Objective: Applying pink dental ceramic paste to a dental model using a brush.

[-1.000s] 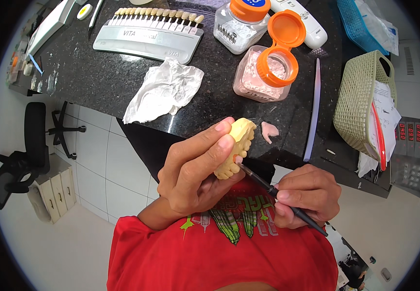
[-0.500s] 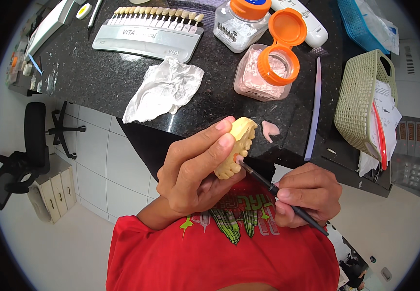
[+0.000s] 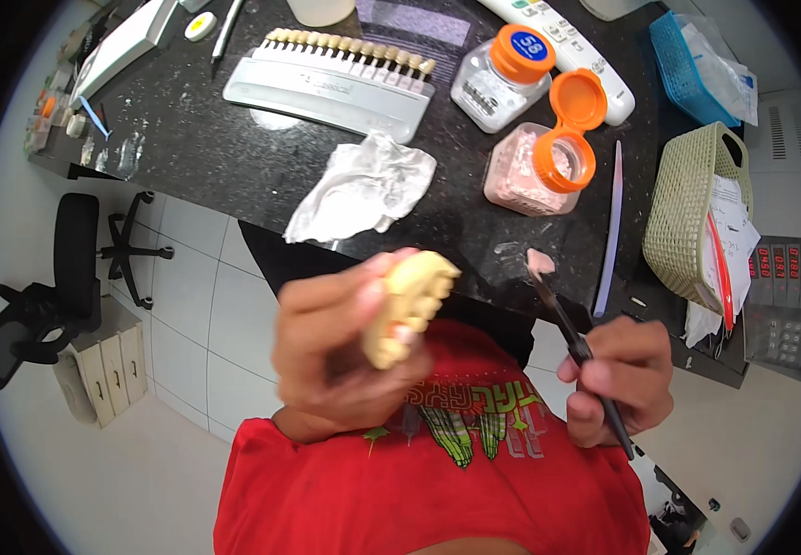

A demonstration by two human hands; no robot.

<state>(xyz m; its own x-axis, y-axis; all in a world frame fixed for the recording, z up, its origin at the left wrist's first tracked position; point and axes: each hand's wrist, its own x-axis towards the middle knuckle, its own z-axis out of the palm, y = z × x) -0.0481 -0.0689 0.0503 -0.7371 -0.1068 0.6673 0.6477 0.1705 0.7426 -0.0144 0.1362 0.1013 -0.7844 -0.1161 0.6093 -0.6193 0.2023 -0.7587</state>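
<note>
My left hand [image 3: 326, 347], smeared by motion, holds a yellow dental cast [image 3: 409, 289] with its row of teeth turned to the right. A small orange-pink patch shows among those teeth. In my right hand [image 3: 630, 377] is a slim spatula [image 3: 562, 316] with a black handle and a metal blade. The blade's tip reaches a small lump of pink material [image 3: 540, 261] on the dark counter [image 3: 474, 236]. Behind the lump stands an open jar of pink, crumbly material [image 3: 519, 176], its orange lid flipped up.
A crumpled white tissue [image 3: 363, 190] lies left of the jars, before a tooth shade guide [image 3: 326, 88]. Farther back are a closed orange-lidded jar [image 3: 486, 97] and a white remote [image 3: 595, 69]. To the right are a translucent strip [image 3: 611, 231], a woven basket [image 3: 683, 203] and a blue basket [image 3: 673, 69].
The spatula has left the cast's teeth and moved right and away from me to the pink lump. My left hand has drawn the cast leftward. The whole view has shifted slightly.
</note>
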